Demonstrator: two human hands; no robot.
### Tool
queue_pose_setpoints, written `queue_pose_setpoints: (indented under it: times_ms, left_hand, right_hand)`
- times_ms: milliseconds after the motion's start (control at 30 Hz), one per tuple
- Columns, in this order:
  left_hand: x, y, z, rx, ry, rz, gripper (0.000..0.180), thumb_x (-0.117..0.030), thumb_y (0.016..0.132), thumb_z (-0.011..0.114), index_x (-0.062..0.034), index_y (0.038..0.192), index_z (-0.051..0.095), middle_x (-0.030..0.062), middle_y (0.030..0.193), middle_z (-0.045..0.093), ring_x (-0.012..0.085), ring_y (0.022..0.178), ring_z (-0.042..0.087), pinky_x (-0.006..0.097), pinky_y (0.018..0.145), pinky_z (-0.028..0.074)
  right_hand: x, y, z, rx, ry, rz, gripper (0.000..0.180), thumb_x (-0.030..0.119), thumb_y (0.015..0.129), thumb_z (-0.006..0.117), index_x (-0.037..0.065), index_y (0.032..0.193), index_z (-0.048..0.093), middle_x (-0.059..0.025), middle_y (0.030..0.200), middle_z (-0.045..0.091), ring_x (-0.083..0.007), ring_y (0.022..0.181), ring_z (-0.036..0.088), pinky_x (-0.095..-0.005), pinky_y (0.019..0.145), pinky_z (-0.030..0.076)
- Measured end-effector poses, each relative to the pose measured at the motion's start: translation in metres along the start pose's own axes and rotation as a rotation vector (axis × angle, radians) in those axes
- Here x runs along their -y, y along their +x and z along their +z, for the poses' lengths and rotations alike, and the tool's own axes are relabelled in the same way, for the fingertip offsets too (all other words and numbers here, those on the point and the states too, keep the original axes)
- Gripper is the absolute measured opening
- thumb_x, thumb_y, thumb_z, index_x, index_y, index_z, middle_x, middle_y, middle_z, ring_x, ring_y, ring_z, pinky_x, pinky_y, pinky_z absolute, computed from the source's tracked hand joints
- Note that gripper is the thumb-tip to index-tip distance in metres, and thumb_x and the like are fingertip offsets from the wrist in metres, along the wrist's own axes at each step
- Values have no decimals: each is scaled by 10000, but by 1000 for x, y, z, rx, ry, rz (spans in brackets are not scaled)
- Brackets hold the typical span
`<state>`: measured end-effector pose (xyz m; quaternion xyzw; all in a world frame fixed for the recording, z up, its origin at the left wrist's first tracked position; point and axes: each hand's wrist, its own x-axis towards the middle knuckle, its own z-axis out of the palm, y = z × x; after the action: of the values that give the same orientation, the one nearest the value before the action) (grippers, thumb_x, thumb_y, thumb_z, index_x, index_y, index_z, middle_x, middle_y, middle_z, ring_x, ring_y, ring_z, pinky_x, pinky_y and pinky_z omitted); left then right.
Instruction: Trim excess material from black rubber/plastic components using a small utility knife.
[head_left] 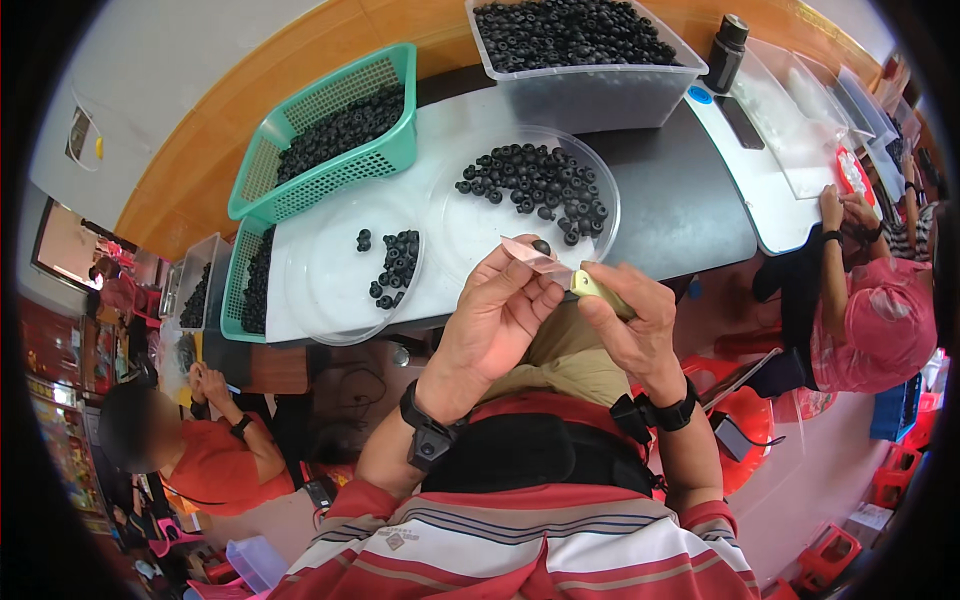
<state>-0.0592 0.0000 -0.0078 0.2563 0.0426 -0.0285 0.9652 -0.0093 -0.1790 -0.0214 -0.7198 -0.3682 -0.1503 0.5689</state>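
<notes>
Now, left hand (488, 328): fingers pinched on a small dark piece (541, 246);
Right hand (645, 315): fingers wrapped round the yellow-handled knife (588, 286);
Clear dish (465, 228): black round pieces (530, 178), beyond both hands

No lettering can be read with certainty. A small diamond-shaped emblem (396, 541) with a line of tiny characters marks the chest of a red-and-white striped shirt (470, 550) at the bottom center of the frame, its print too small to make out. At upper right, a round blue patch (699, 95) shows faint, indistinct markings on a white tabletop (722, 168).
</notes>
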Motion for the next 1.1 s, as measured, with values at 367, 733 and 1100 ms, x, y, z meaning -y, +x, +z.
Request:
queue_pose_setpoints:
  times_ms: [367, 733, 1100]
  left_hand:
    - [8, -2, 3, 75, -25, -9, 275, -97, 938, 592, -9, 1188, 522, 164, 1125, 596, 238, 1013, 638, 308, 835, 585]
    - [2, -7, 21, 111, 60, 16, 197, -143, 961, 580, -27, 1119, 563, 75, 987, 559, 143, 870, 574, 279, 813, 580]
    - [1, -9, 19, -71, 108, 82, 160, -143, 966, 577, -34, 1081, 590, 51, 999, 631, 120, 851, 632, 267, 796, 581]
  right_hand:
    - [-1, -5, -7, -50, 49, 18, 287, 137, 818, 739, 0, 1062, 677, -76, 650, 537, -155, 539, 495, -280, 497, 378]
    - [-10, -3, -16, -234, 188, 355, 254, 126, 897, 680, -25, 1102, 670, -42, 868, 677, -75, 748, 569, -230, 672, 456]
    - [-2, -10, -9, -31, 67, 86, 291, 152, 835, 738, 0, 1075, 675, -82, 725, 615, -143, 603, 552, -257, 568, 426]
